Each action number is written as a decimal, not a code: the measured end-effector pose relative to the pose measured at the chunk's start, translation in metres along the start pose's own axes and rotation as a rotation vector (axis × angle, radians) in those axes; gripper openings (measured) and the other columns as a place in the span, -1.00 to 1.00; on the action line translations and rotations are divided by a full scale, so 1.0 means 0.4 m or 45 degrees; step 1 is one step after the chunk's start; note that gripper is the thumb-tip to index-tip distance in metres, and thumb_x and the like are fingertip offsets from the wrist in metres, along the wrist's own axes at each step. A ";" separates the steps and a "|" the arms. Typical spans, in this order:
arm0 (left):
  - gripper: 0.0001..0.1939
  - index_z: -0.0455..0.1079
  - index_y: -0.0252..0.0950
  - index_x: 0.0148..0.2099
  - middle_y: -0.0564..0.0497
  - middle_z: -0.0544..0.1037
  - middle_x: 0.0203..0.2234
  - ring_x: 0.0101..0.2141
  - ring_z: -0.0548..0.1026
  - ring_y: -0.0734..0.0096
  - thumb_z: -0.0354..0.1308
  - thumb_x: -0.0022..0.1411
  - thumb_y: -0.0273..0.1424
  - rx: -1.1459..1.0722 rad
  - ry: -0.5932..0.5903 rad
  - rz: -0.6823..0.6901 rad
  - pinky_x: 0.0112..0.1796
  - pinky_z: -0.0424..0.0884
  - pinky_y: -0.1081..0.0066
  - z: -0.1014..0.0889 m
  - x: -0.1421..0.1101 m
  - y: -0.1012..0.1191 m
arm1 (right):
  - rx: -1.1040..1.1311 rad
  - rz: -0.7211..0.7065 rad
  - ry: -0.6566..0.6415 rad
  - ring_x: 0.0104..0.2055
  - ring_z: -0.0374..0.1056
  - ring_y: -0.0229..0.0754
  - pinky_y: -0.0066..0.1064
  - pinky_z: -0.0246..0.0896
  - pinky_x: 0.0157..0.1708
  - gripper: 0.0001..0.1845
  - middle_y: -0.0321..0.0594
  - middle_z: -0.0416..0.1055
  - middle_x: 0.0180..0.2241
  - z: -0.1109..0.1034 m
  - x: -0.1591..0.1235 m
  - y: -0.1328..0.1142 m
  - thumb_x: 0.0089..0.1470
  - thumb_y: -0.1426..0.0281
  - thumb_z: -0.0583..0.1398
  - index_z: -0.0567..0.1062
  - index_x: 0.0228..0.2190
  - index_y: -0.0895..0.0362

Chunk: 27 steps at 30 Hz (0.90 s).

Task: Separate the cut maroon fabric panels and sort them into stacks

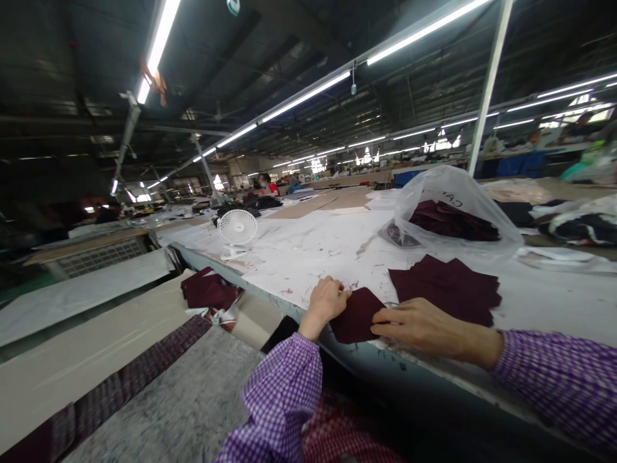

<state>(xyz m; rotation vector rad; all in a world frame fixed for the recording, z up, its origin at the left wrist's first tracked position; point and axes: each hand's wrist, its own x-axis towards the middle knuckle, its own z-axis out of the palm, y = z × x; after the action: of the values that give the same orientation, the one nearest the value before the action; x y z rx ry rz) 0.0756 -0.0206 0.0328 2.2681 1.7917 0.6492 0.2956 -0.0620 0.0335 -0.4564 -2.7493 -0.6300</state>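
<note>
A small dark maroon fabric piece [355, 315] lies at the near edge of the white paper-covered table [308, 251]. My left hand [326, 302] is curled, its fingers pinching the left edge of this piece. My right hand [424, 325] lies across its right side, fingers pressed on the cloth. Just behind my right hand sits a fanned stack of the same maroon pieces [448, 286]. Both my sleeves are purple checked.
A clear plastic bag [453, 212] holding more maroon pieces lies behind the stack. A small white fan [236, 230] stands at the table's left edge. More maroon cloth [207, 290] rests on a lower surface to the left. People work at distant tables.
</note>
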 end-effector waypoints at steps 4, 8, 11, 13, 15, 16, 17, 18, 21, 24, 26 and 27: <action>-0.86 0.44 -0.30 -0.30 -0.04 0.50 -0.31 -0.20 0.42 0.28 0.21 0.04 -0.38 -0.131 -0.079 -0.043 -0.20 0.32 0.40 0.025 0.029 0.000 | 0.054 -0.026 -0.005 -0.31 0.39 -0.32 -0.53 0.23 -0.44 -0.66 -0.19 0.45 -0.20 -0.001 -0.003 -0.003 0.21 0.52 -0.04 0.43 -0.09 0.08; -0.93 0.38 -0.30 -0.40 0.07 0.45 -0.50 -0.42 0.39 0.46 0.20 0.02 -0.44 -0.422 -0.014 -0.095 -0.38 0.29 0.48 0.025 0.022 -0.024 | 0.105 -0.008 0.020 -0.26 0.43 -0.29 -0.50 0.31 -0.38 -0.64 -0.17 0.48 -0.18 -0.003 -0.004 -0.006 0.20 0.55 -0.04 0.45 -0.09 0.09; -0.83 0.34 -0.33 -0.36 0.14 0.39 -0.58 -0.54 0.34 0.57 0.25 -0.06 -0.45 -1.021 -0.001 -0.143 -0.48 0.23 0.54 -0.001 -0.005 -0.052 | 0.148 0.040 0.039 -0.17 0.44 -0.22 -0.44 0.37 -0.30 -0.58 -0.15 0.48 -0.12 -0.003 -0.006 -0.005 0.16 0.60 -0.04 0.45 -0.06 0.11; -0.70 0.35 -0.33 -0.30 0.15 0.39 -0.59 -0.57 0.35 0.59 0.32 -0.13 -0.42 -1.409 -0.043 -0.177 -0.51 0.24 0.55 -0.023 -0.032 -0.071 | 0.211 0.097 0.086 -0.12 0.43 -0.18 -0.39 0.40 -0.21 -0.55 -0.13 0.47 -0.08 -0.003 -0.004 -0.003 0.13 0.62 -0.05 0.46 -0.05 0.11; -0.60 0.37 -0.35 -0.25 0.14 0.42 -0.57 -0.57 0.38 0.59 0.37 -0.21 -0.39 -1.652 -0.043 -0.208 -0.51 0.27 0.55 -0.039 -0.063 -0.089 | 0.288 0.152 0.163 -0.09 0.42 -0.18 -0.37 0.38 -0.12 -0.55 -0.11 0.45 -0.06 -0.003 0.002 -0.001 0.13 0.62 -0.05 0.48 -0.07 0.12; -0.57 0.39 -0.36 -0.25 0.13 0.43 -0.56 -0.57 0.39 0.59 0.39 -0.23 -0.39 -1.718 -0.019 -0.218 -0.50 0.28 0.55 -0.044 -0.079 -0.097 | 0.320 0.170 0.203 -0.08 0.41 -0.18 -0.38 0.37 -0.09 -0.56 -0.10 0.46 -0.07 -0.003 0.006 0.000 0.12 0.62 -0.05 0.49 -0.09 0.14; -0.56 0.41 -0.37 -0.24 0.12 0.45 -0.55 -0.56 0.41 0.58 0.40 -0.25 -0.40 -1.759 0.010 -0.222 -0.49 0.30 0.54 -0.046 -0.094 -0.103 | 0.343 0.178 0.237 -0.07 0.41 -0.19 -0.40 0.36 -0.07 -0.56 -0.09 0.46 -0.07 -0.002 0.010 0.000 0.12 0.63 -0.05 0.50 -0.11 0.15; -0.56 0.42 -0.38 -0.24 0.10 0.47 -0.54 -0.55 0.42 0.57 0.41 -0.25 -0.39 -1.786 0.039 -0.223 -0.48 0.31 0.54 -0.046 -0.109 -0.110 | 0.356 0.181 0.263 -0.07 0.40 -0.20 -0.42 0.36 -0.06 -0.57 -0.08 0.46 -0.08 -0.001 0.013 -0.001 0.12 0.64 -0.05 0.51 -0.13 0.16; -0.57 0.43 -0.38 -0.24 0.06 0.50 -0.52 -0.52 0.44 0.53 0.41 -0.23 -0.38 -1.821 0.118 -0.242 -0.44 0.34 0.51 -0.039 -0.145 -0.125 | 0.375 0.156 0.272 -0.06 0.40 -0.19 -0.42 0.37 -0.05 -0.56 -0.08 0.47 -0.09 0.003 0.017 -0.005 0.12 0.64 -0.05 0.51 -0.13 0.13; -0.62 0.41 -0.37 -0.21 0.08 0.50 -0.51 -0.54 0.42 0.55 0.35 -0.14 -0.40 -1.759 0.170 -0.233 -0.44 0.34 0.51 -0.036 -0.173 -0.138 | 0.363 0.080 0.222 -0.05 0.41 -0.17 -0.39 0.40 -0.07 -0.57 -0.12 0.46 -0.07 -0.002 0.019 -0.013 0.14 0.59 -0.03 0.49 -0.08 0.06; -0.70 0.40 -0.36 -0.18 0.09 0.47 -0.51 -0.55 0.39 0.58 0.26 -0.03 -0.45 -1.594 0.205 -0.195 -0.46 0.31 0.53 -0.039 -0.193 -0.143 | 0.337 0.018 0.217 -0.07 0.42 -0.16 -0.39 0.43 -0.11 -0.59 -0.16 0.47 -0.07 -0.013 0.030 -0.020 0.14 0.53 0.02 0.47 -0.05 0.01; -0.73 0.40 -0.35 -0.17 0.09 0.47 -0.50 -0.54 0.38 0.58 0.20 0.02 -0.48 -1.466 0.229 -0.174 -0.47 0.30 0.54 -0.043 -0.205 -0.142 | 0.323 -0.007 0.234 -0.08 0.43 -0.16 -0.40 0.44 -0.14 -0.60 -0.18 0.47 -0.07 -0.019 0.041 -0.025 0.13 0.51 0.04 0.45 -0.05 -0.03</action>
<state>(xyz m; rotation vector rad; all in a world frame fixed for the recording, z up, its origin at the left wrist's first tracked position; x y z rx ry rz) 0.0034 -0.0865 0.0067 1.3072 1.0867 1.4034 0.2787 -0.0703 0.0420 -0.3160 -2.6076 -0.2998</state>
